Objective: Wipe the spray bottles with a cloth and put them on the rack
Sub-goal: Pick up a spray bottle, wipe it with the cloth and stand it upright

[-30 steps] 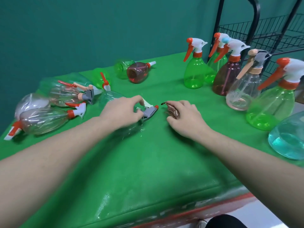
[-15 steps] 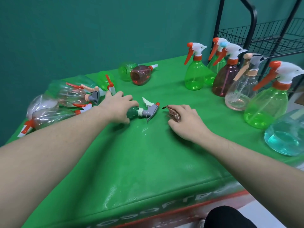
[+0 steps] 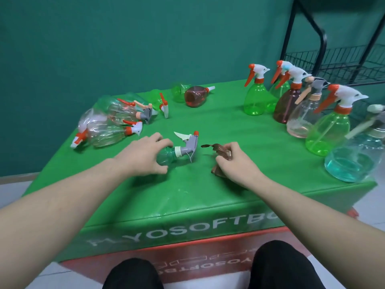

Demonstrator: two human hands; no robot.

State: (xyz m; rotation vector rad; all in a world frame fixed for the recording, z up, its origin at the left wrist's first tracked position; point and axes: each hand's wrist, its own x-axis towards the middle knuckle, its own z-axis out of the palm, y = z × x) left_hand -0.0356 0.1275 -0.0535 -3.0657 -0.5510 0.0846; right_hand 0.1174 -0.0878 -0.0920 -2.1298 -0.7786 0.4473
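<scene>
A green spray bottle with a grey head point(image 3: 177, 152) lies on its side in the middle of the green table point(image 3: 187, 195). My left hand point(image 3: 143, 155) grips its body, fingers curled over it. Just to its right, my right hand point(image 3: 231, 161) holds a bunched brown cloth point(image 3: 220, 152) against the table. Several bottles lie on their sides at the left point(image 3: 110, 130), and a green one and a brown one point(image 3: 195, 95) lie at the back. Several upright bottles point(image 3: 256, 97) stand along the right side. The black wire rack point(image 3: 337, 63) stands at the back right.
A large bottle with blue liquid point(image 3: 356, 157) stands at the table's right edge, beside a green one point(image 3: 331, 130). The table's front edge carries white lettering. My knees point(image 3: 208, 274) show below it. A green wall closes the back.
My left hand slid back from the spray head onto the bottle's body and pulled it slightly nearer. The right hand stayed on the cloth. The camera pulled back.
</scene>
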